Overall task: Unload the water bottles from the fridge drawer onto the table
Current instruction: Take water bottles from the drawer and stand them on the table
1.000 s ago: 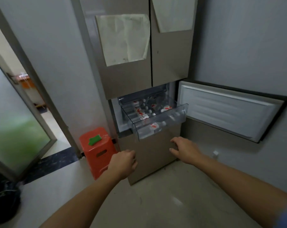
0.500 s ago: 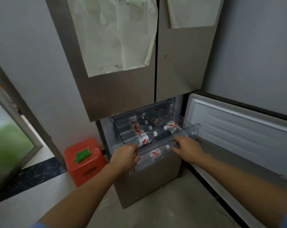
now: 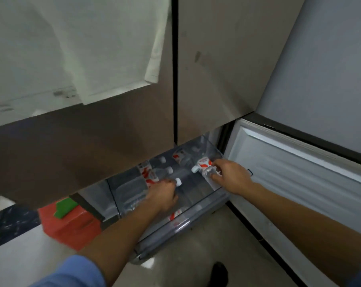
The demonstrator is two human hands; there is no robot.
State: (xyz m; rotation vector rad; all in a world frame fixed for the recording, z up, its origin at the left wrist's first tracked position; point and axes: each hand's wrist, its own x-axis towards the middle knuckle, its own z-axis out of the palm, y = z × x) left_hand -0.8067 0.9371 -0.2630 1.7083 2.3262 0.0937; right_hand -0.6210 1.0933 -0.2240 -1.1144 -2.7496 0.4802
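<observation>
My hands have left the drawer [image 3: 185, 222] front and gone inside. My right hand [image 3: 231, 177] fingers clamp a water bottle [image 3: 203, 165], and my left hand [image 3: 163, 195] fingers curl round another bottle [image 3: 178, 182]. Both bottles lie in the drawer, not yet lifted.

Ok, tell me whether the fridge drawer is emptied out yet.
No: several water bottles lie in the fridge drawer, and the right hand grips one of them.
</observation>
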